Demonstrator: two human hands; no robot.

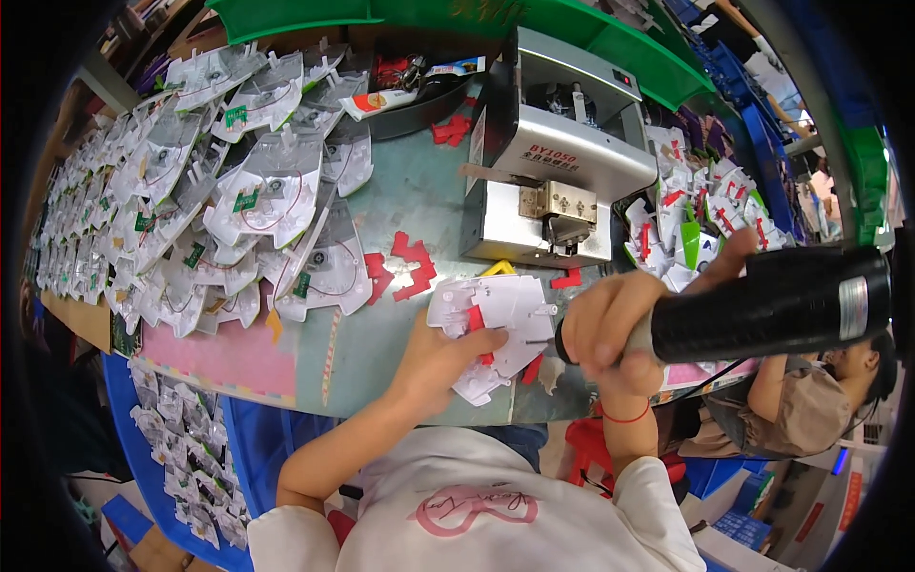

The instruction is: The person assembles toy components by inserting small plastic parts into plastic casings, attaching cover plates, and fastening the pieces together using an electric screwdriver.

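Observation:
My left hand point(434, 360) grips a white plastic housing point(519, 307) at the bench's front edge, its thumb lying across the part. A red plastic piece point(476, 318) sits on this housing, partly hidden by the thumb. In my right hand point(615, 329) is a black electric screwdriver point(762, 307), held nearly level. The fingers wrap round its front end, and its thin bit point(541, 340) points left at the housing's right side. Whether the bit touches the housing I cannot tell. Loose red pieces point(414, 269) lie just beyond my left hand.
A silver screw-feeding machine point(572, 157) stands behind the housing. White shells with green circuit boards point(272, 186) are piled at the left. More white parts with red pieces point(705, 205) lie at the right. A blue crate point(253, 439) stands below the bench's left. Another person point(810, 405) sits at the right.

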